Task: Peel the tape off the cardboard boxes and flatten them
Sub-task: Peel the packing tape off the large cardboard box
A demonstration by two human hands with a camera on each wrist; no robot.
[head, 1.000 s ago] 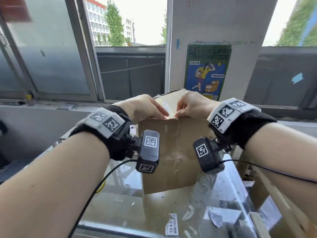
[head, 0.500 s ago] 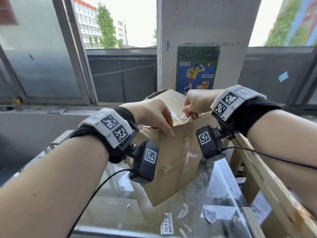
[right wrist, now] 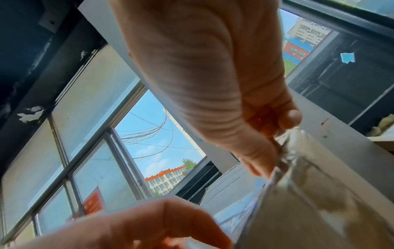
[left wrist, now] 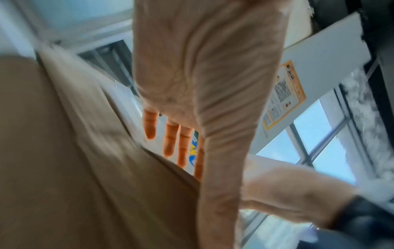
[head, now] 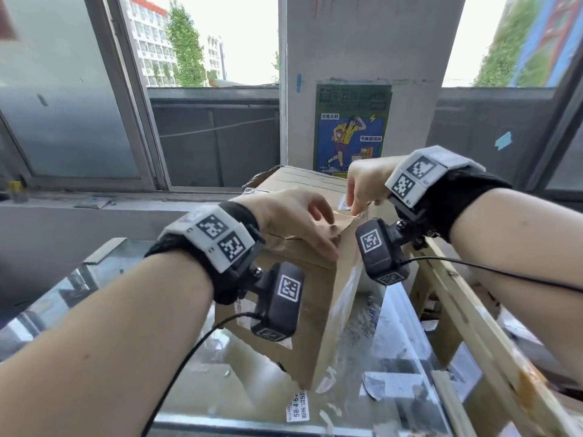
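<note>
The worktop [head: 94, 298] is a glass-topped thing with a wooden frame running down its right edge, and it's got scraps of old tape and a torn label stuck near the front edge. Sitting on it toward the back, tipped up so 1 corner points down at the glass, is the cardboard box [head: 315, 310]. My guess is it's tilted like that so the taped seam on top faces the person and is easier to get at.

The left hand [head: 293, 222] lies over the near top edge of the box with fingers spread and fairly straight, pressing down instead of gripping. From the left wrist view the fingers [left wrist: 170, 141] look extended past the cardboard, holding nothing. Pretty sure it's there as an anchor so the box doesn't lift when the tape gets pulled.

The right hand [head: 366, 187] is up at the top of the box, toward its right side, thumb and fingertips pinched together on the clear tape [right wrist: 298, 168]. The right wrist view shows the strip bunched at the pinch and fanning out below it, so the grip is tight on a small crumpled end. Looks like peeling is only just underway on this seam, and flattening hasn't started.
</note>
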